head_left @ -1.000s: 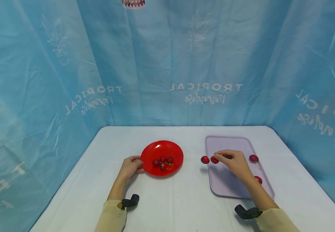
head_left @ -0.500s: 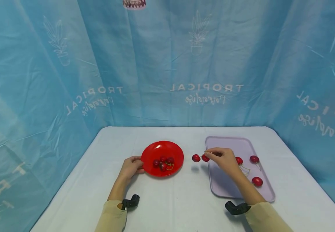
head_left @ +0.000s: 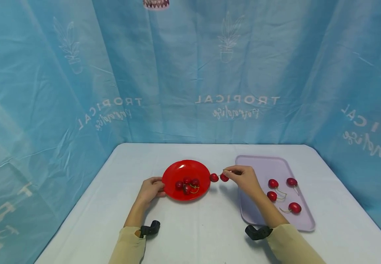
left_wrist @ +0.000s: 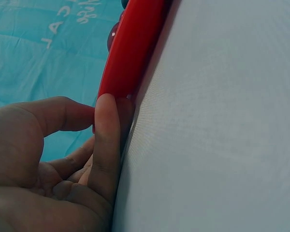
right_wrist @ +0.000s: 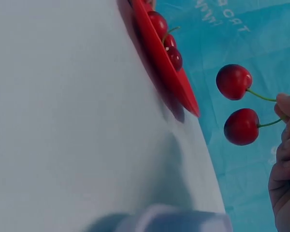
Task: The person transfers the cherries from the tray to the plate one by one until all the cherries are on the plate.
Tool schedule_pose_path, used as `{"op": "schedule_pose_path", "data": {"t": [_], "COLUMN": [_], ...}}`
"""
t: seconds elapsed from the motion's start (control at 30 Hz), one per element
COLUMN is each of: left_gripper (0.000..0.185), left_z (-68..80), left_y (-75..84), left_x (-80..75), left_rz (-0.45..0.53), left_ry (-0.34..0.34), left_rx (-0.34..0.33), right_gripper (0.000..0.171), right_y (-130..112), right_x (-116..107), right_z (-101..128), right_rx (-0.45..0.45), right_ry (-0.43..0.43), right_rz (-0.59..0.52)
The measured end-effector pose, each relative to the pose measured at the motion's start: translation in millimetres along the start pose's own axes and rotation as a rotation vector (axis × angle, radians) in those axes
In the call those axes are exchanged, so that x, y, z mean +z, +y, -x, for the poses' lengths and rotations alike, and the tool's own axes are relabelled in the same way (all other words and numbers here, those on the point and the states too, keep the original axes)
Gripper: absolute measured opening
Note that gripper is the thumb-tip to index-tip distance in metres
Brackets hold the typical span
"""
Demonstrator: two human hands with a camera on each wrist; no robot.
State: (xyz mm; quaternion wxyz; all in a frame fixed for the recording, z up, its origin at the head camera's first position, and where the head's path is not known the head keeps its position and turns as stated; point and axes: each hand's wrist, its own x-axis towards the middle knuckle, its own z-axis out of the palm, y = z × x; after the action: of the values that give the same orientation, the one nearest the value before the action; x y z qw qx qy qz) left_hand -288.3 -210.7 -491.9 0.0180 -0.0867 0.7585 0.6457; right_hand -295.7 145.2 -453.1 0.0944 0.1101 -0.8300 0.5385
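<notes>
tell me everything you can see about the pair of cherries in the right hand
The pair of glossy dark-red cherries hangs in the air on thin green stems, which the right hand pinches at their joined ends between its fingers. The two round fruits sit side by side, slightly apart, just beside the rim of the round red plastic plate, above the white table, touching neither.

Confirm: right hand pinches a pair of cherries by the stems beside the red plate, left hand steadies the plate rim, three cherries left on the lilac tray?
Not quite: the lilac tray holds four cherries, not three, as the head view shows. The rest stands: the right hand pinches the pair of cherries by the stems beside the red plate, and the left hand grips its rim.
</notes>
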Motion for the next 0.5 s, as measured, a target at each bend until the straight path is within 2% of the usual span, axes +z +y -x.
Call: {"op": "schedule_pose_path", "data": {"t": [0.2,0.5], "left_gripper": [0.037,0.037], "left_z": [-0.6,-2.2], "left_y": [1.4,-0.2], "left_x": [0.7,0.1], "left_rz": [-0.009,-0.009], "left_ry": [0.004,0.005], "left_rx": [-0.008,-0.009], "right_gripper": [0.017,0.014], "right_y": [-1.5,-1.3], "right_x": [12.5,29.3], "right_z": [-5.7,-18.5], "right_rx": [0.003,-0.062], "right_ry": [-0.011,-0.037], "right_rz": [0.01,0.008]}}
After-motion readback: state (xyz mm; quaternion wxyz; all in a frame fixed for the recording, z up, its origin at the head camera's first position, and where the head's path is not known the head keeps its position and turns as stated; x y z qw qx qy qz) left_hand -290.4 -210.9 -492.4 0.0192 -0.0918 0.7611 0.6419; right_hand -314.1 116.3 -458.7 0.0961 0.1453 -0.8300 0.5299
